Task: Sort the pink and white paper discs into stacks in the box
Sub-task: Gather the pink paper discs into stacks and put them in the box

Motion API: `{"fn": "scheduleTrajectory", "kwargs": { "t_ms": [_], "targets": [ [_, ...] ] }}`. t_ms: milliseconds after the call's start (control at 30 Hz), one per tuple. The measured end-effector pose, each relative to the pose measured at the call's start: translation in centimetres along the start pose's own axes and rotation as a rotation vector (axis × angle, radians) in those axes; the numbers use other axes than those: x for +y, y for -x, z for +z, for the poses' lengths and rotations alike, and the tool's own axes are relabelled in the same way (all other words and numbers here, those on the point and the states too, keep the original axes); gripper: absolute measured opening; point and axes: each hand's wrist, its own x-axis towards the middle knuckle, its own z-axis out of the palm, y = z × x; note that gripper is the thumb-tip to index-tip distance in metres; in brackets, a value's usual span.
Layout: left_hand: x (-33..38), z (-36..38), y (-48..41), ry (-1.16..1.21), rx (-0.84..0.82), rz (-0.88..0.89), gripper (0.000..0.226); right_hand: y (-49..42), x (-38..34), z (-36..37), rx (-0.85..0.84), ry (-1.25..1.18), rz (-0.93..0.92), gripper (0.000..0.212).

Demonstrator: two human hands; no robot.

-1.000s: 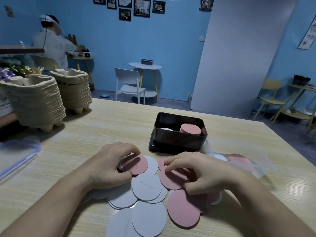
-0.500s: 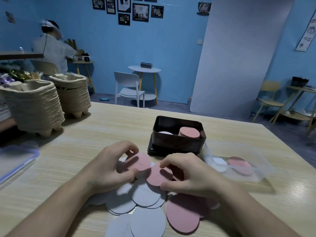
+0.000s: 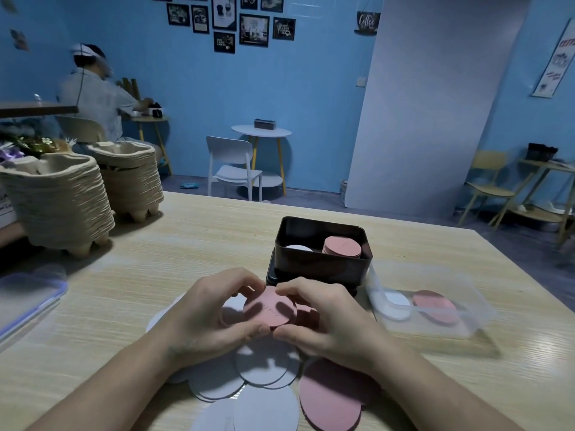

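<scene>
The left hand and the right hand are close together just in front of the box. Each one pinches between thumb and fingers the rim of the same small pink pile, probably to make its edges even, so that it can go as one piece onto the pink stack in the right side of the box, beside the white stack. Below the hands, loose white discs and a loose pink disc lie overlapping on the table, so I judge the sorting is not nearly finished.
</scene>
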Motion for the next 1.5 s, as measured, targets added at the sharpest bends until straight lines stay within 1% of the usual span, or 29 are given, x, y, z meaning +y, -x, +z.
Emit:
{"fn": "scheduleTrajectory", "kwargs": {
  "t_ms": [200,300,400,467,600,833,1033,1333,1500],
  "targets": [
    [0.0,0.2,-0.2,0.005,0.013,0.049,0.044,-0.1,0.3,0.3,0.068,-0.033,-0.059,0.049],
    [-0.2,0.3,-0.2,0.024,0.016,0.051,0.047,-0.1,0.3,0.2,0.097,-0.028,-0.090,0.038],
    [-0.7,0.1,0.0,0.064,0.028,0.003,0.050,-0.2,0.2,0.0,0.120,-0.037,-0.100,0.028],
    [-1.0,0.1,0.1,0.061,0.025,-0.005,0.045,-0.1,0.1,-0.1,0.124,-0.053,-0.096,0.025],
    [-0.9,0.3,0.1,0.042,0.019,0.027,0.037,-0.1,0.2,-0.1,0.129,-0.068,-0.108,0.026],
    [-1.0,0.5,0.0,-0.001,0.033,0.065,0.038,-0.3,0.6,0.4,0.122,-0.084,-0.116,0.028],
    [-0.4,0.5,-0.1,-0.011,0.039,0.087,0.029,-0.2,0.5,0.0,0.042,-0.081,-0.091,0.034],
    [1.1,0.2,-0.6,-0.027,0.017,0.098,0.027,0.0,-0.1,-1.3,0.055,-0.168,-0.078,0.028],
    [2.8,0.9,0.2,-0.009,0.066,0.071,0.031,0.4,-1.2,-2.2,0.064,-0.179,-0.067,0.031]
  ]
}}
